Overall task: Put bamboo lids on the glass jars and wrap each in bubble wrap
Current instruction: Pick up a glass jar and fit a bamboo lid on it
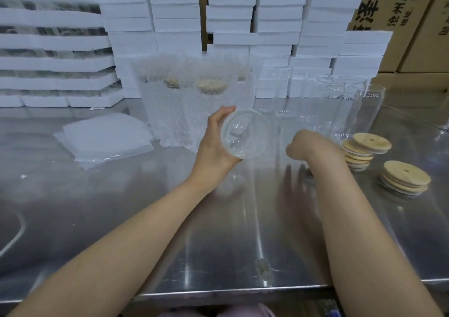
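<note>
My left hand (213, 146) grips a clear glass jar (245, 134) above the steel table, its open mouth tilted toward me and no lid on it. My right hand (308, 144) is bent down at the wrist just left of a leaning stack of bamboo lids (362, 149); its fingers are hidden under the back of the hand. A second stack of bamboo lids (404, 178) lies further right. Several bubble-wrapped jars with lids (189, 102) stand behind the held jar. A pile of bubble wrap sheets (107, 139) lies to the left.
Several empty glass jars (340, 102) stand at the back right of the steel table (145, 207). White foam boxes (243, 25) are stacked along the back, and cardboard cartons (401, 12) rise at the far right. The table's front edge runs close to me.
</note>
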Motion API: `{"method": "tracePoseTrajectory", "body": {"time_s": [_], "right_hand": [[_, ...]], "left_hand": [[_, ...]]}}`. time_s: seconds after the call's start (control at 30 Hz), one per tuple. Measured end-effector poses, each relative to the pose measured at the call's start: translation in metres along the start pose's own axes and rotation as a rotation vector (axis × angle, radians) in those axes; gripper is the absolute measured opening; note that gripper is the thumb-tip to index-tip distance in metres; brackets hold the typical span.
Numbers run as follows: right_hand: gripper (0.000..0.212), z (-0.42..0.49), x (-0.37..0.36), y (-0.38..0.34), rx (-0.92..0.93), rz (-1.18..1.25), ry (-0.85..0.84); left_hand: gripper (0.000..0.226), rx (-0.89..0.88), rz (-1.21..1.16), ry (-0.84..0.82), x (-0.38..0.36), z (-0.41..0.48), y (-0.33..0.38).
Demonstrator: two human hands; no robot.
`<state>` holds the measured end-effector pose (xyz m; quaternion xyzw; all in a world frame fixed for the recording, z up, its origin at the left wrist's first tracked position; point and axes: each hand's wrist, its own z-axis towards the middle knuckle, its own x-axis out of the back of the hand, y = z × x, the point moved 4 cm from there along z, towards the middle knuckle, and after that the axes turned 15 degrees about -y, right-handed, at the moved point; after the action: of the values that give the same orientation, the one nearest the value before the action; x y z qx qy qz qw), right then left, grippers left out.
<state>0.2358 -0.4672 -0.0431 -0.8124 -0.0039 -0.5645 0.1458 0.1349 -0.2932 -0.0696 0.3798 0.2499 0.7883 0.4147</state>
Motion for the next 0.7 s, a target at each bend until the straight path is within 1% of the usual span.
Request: {"method": "tracePoseTrajectory", "body": {"time_s": [0.07, 0.13, 0.2, 0.33, 0.4, 0.43, 0.47, 0.5, 0.53, 0.57, 0.6, 0.67, 0.7], "right_hand": [[0.044, 0.004, -0.007, 0.002, -0.009, -0.040, -0.070], [0.055, 0.007, -0.009, 0.006, -0.025, -0.033, -0.093], [0.059, 0.010, -0.008, 0.011, -0.045, -0.006, -0.096], [0.048, 0.007, -0.007, 0.017, -0.083, -0.021, -0.066], [0.035, 0.002, -0.004, 0.016, -0.091, -0.001, 0.007], [0.026, 0.000, -0.001, 0.014, -0.083, 0.041, 0.071], [0.011, -0.003, 0.003, 0.011, -0.054, 0.094, 0.145], [0.005, -0.003, 0.007, 0.009, 0.002, 0.164, 0.217], [0.011, -0.003, 0.010, 0.006, 0.068, 0.246, 0.281], [0.012, -0.002, 0.014, 0.004, 0.141, 0.373, 0.335], [0.013, -0.004, 0.017, 0.001, 0.233, 0.542, 0.381], [0.029, -0.007, 0.022, -0.006, 0.403, 0.941, 0.411], [0.032, -0.009, 0.024, -0.007, 0.472, 1.098, 0.437]], "left_hand": [[0.089, 0.011, -0.011, -0.001, 0.000, 0.001, -0.002], [0.090, 0.003, -0.009, -0.021, 0.000, 0.000, -0.002], [0.090, 0.009, -0.002, -0.045, -0.001, 0.000, -0.001], [0.091, 0.060, -0.038, -0.095, -0.005, 0.000, -0.004], [0.090, 0.099, -0.056, -0.133, -0.008, -0.002, -0.006], [0.087, 0.117, -0.050, -0.149, -0.009, -0.003, -0.007], [0.085, 0.135, -0.039, -0.163, -0.009, -0.004, -0.007], [0.084, 0.153, -0.028, -0.173, -0.010, -0.005, -0.007], [0.085, 0.168, -0.017, -0.177, -0.009, -0.005, -0.006], [0.086, 0.179, -0.009, -0.178, -0.009, -0.005, -0.007], [0.088, 0.188, -0.004, -0.178, -0.008, -0.005, -0.007], [0.090, 0.213, -0.004, -0.180, -0.007, -0.005, -0.009], [0.091, 0.227, -0.003, -0.183, -0.007, -0.005, -0.010]]}}
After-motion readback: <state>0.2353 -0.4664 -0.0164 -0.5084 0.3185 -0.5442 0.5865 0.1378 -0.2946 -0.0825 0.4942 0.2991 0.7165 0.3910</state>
